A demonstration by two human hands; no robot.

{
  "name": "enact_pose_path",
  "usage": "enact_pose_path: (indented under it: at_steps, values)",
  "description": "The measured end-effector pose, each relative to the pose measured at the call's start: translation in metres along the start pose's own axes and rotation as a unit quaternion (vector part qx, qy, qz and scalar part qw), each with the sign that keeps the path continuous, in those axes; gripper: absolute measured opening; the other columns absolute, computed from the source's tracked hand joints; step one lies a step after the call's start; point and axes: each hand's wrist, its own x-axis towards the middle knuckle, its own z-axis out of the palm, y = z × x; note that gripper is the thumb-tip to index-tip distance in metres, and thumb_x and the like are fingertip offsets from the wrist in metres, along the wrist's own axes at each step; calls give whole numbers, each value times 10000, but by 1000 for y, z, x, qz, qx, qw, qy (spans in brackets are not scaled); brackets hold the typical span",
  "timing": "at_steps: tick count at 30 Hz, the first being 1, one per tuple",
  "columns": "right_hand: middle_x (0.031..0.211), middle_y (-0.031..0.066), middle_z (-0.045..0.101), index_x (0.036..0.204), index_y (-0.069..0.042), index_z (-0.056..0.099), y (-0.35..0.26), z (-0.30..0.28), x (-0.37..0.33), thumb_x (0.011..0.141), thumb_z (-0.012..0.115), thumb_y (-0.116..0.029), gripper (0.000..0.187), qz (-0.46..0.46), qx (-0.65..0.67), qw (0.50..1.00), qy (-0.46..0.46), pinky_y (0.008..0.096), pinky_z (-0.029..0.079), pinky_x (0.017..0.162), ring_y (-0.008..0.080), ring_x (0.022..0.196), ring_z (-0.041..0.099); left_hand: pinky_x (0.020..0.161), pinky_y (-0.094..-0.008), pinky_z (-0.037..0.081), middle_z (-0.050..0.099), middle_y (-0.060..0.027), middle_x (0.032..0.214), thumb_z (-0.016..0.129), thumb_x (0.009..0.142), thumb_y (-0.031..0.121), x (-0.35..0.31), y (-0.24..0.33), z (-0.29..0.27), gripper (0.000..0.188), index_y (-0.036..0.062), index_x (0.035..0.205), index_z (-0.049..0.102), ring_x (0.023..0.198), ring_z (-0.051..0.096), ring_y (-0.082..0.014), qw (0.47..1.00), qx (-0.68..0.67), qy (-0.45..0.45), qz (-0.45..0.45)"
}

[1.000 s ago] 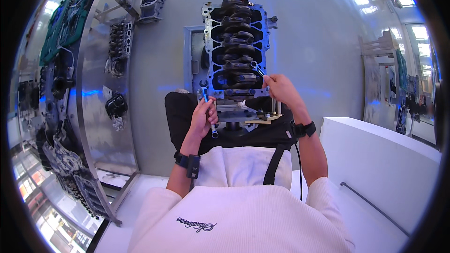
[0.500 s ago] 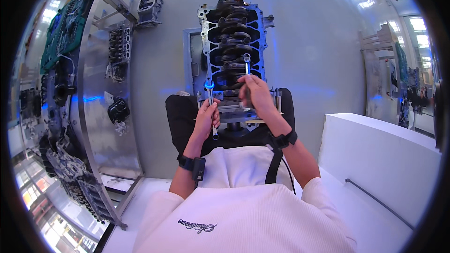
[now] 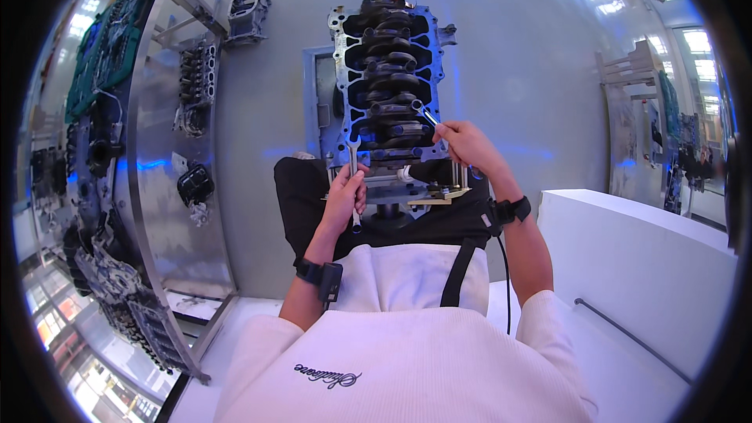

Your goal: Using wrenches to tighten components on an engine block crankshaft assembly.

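An engine block (image 3: 339, 55) stands in front of me with its crankshaft (image 3: 395, 59) exposed. My left hand (image 3: 343, 197) is closed round a combination wrench (image 3: 353, 158). That wrench points away from me, its open-jawed end at the block's near left corner; I cannot tell if they touch. My right hand (image 3: 471, 149) grips a second wrench (image 3: 428, 116) at the near right of the block. Its ring end lies over the right side of the crankshaft, tilted toward the far left. Whether the ring sits on a bolt is too small to tell.
The block rests on a stand with a metal frame (image 3: 439, 196) between my knees. To the left, a metal bench (image 3: 176, 188) carries several engine parts, among them a cylinder head (image 3: 197, 74). A white box-like wall (image 3: 627, 251) stands at the right.
My right hand has moved to the right, and its wrench has swung from pointing straight away to slanting toward the far left. My left hand and its wrench have hardly moved.
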Motion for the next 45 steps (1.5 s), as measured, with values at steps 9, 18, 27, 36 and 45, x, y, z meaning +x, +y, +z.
enact_pose_path:
  at_steps: [9, 18, 27, 36, 45]
  values:
    - [778, 118, 626, 894, -60, 458, 3, 81, 4, 955, 365, -301, 265, 45, 439, 892, -97, 351, 524, 651, 239, 709, 635, 363, -206, 312, 374, 22, 559, 420, 929, 172, 1, -1, -2, 136, 76, 1016, 461, 394, 352, -56, 1000, -10, 5, -4]
    - [736, 56, 576, 975, -55, 505, -35, 104, -8, 969, 342, -263, 264, -101, 481, 869, -59, 272, 470, 601, 156, 645, 573, 361, -208, 314, 378, 19, 557, 438, 923, 174, -2, 0, -4, 150, 69, 1026, 467, 392, 352, -59, 999, -35, 21, -3]
    - [432, -12, 390, 815, -17, 522, -20, 42, -10, 954, 352, -254, 323, -21, 102, 992, -68, 233, 287, 350, 67, 332, 339, 359, -209, 315, 379, 20, 557, 448, 919, 175, 2, 1, -4, 153, 61, 1018, 473, 392, 351, -56, 999, -30, 6, -9]
    - [461, 45, 453, 752, -11, 564, -42, 29, 21, 909, 420, -331, 384, -14, -83, 994, -69, 311, 306, 373, 140, 344, 378, 365, -210, 315, 379, 21, 558, 442, 921, 176, 1, 0, -7, 156, 66, 1025, 476, 399, 356, -60, 999, -52, 6, -5]
    - [720, 94, 608, 878, -56, 466, -28, 101, 7, 946, 375, -343, 309, 82, 367, 914, -153, 320, 502, 541, 207, 605, 627, 367, -215, 325, 389, 17, 550, 443, 891, 145, 1, 5, -5, 89, 76, 942, 467, 395, 369, -65, 996, -90, 15, -24]
